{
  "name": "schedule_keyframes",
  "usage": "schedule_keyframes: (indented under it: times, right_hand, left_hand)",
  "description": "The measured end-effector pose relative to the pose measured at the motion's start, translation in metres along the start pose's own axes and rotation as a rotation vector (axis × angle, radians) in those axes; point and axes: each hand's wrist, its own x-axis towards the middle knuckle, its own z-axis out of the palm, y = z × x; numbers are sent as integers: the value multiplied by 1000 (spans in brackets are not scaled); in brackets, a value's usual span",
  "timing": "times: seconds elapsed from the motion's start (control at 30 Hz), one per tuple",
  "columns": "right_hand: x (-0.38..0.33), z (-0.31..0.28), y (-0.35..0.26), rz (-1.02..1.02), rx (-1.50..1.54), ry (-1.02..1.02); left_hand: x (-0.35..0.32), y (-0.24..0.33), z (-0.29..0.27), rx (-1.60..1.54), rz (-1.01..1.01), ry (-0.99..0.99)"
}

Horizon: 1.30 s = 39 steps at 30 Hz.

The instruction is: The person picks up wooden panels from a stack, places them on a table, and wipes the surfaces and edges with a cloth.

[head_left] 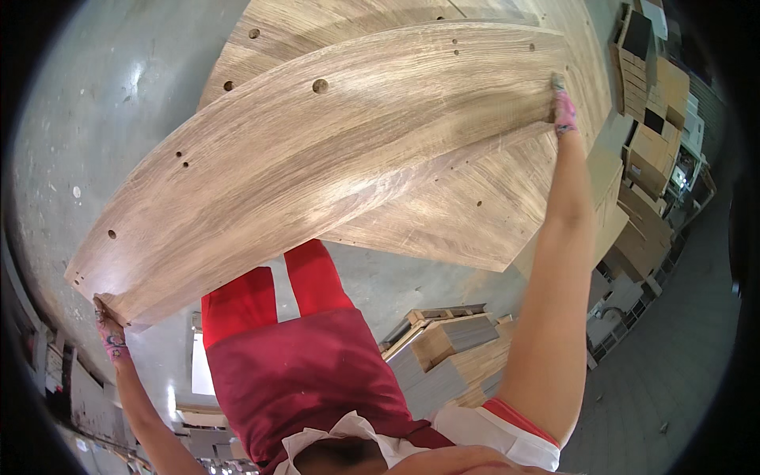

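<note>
A long wood-grain board [317,142] with several drilled holes spans most of the view, tilted from lower left to upper right. My left hand [111,331], in a pink patterned glove with dark fingertips, grips its near left corner. At the far right end, my right hand [564,109], gloved alike, is closed on the board's edge; part of its fingers is hidden. Beneath the held board lie more wood-grain panels [467,210], also with drilled holes. Whether the held board touches them in the middle, I cannot tell.
Cardboard boxes and packed panels [653,158] line the right side. Behind me, to the right, stands a stack of boards [451,356]. The smooth grey floor [95,119] shows on the left. Grey paving [665,356] lies beyond the boxes.
</note>
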Motion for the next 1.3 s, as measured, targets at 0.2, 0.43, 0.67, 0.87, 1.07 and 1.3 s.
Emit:
schedule_keyframes:
  times: [0.2,0.43,0.67,0.87,1.07,1.3]
  right_hand:
    - [4,4,-16,42,380,-90]
    - [34,-15,18,-54,148,-220]
    - [37,-16,14,-50,264,-287]
    - [50,-20,38,-55,376,-208]
    - [54,3,50,-170,318,-70]
    - [-99,75,-8,-817,-390,626]
  left_hand:
    - [-25,12,42,37,-91,210]
    - [-37,17,77,121,11,275]
    - [-30,2,48,95,-32,224]
    - [-24,9,50,66,-52,124]
    - [-19,4,39,26,-13,198]
    - [-17,4,10,56,64,120]
